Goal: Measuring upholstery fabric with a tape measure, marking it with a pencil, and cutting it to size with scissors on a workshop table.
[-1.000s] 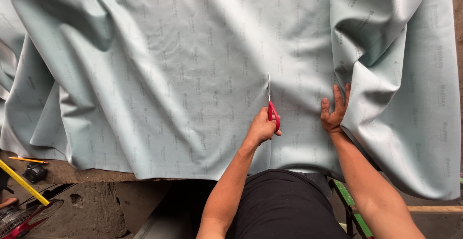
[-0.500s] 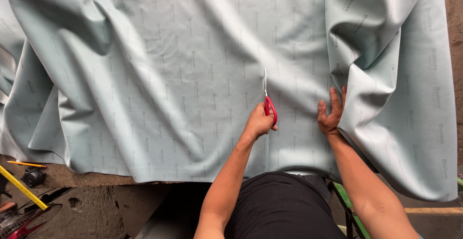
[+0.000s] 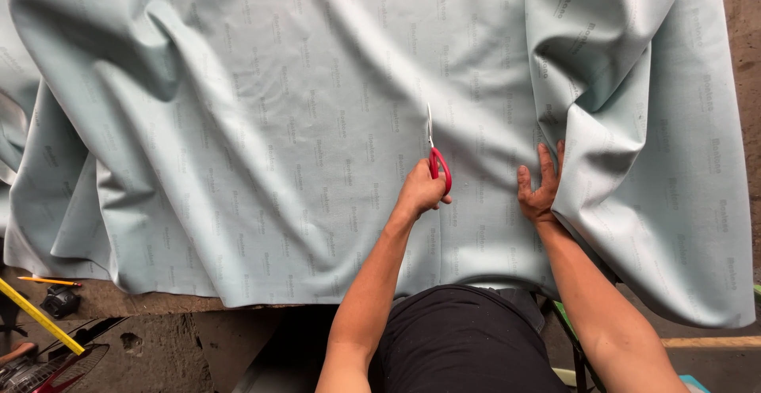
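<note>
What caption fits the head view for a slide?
Left hand works red-handled scissors on pale grey-green sheet; right hand presses it flat.

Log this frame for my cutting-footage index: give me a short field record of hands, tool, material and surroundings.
Left hand: grip closed on red-handled scissors, blades pointing away from the person
Right hand: pressed flat on the sheet, partly under a raised fold
Material: pale grey-green sheet, rumpled, draped over the near edge
Lower left: yellow strip, orange pencil
</note>
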